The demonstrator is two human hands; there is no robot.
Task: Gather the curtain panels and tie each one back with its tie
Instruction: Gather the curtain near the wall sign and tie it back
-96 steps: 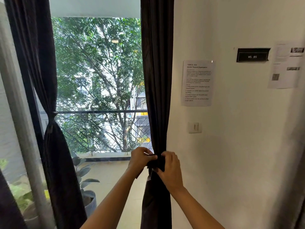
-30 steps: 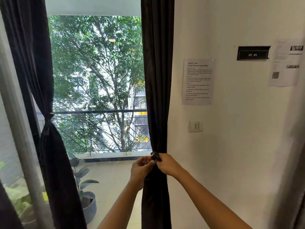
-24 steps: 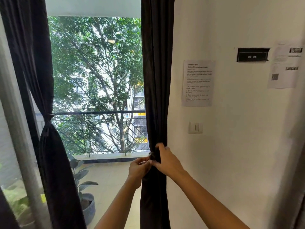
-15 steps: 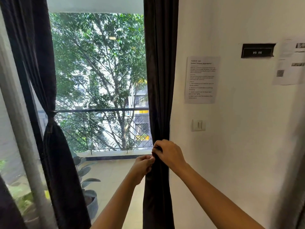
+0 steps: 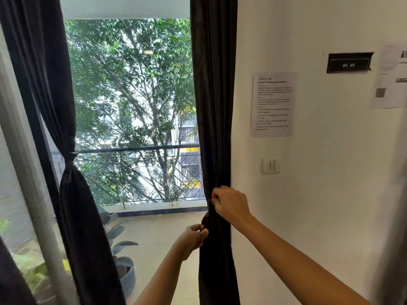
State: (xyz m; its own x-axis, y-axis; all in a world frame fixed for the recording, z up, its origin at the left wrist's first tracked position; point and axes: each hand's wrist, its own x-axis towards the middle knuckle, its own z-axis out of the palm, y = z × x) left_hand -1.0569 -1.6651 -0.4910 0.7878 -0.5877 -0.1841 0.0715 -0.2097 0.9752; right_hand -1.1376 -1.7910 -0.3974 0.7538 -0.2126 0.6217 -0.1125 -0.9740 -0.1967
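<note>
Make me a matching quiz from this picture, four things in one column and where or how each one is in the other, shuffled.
1. left curtain panel
2. right curtain panel
3. light switch
4. potted plant

A. on the white wall
B. held by the left hand and right hand
C. cinched by a tie
D. on the balcony floor

Pairs: 1-C, 2-B, 3-A, 4-D.

Daylight is coming in through a tall window [image 5: 132,95], with leafy trees [image 5: 136,69] showing beyond a dark balcony railing [image 5: 136,149]. A potted plant [image 5: 120,243] is standing on the pale balcony floor [image 5: 158,234]. To the right, a white wall [image 5: 319,205] is carrying a printed sheet [image 5: 273,104], a light switch [image 5: 271,165] below it, a black nameplate [image 5: 349,62] and a second sheet [image 5: 389,84] at the edge.
</note>
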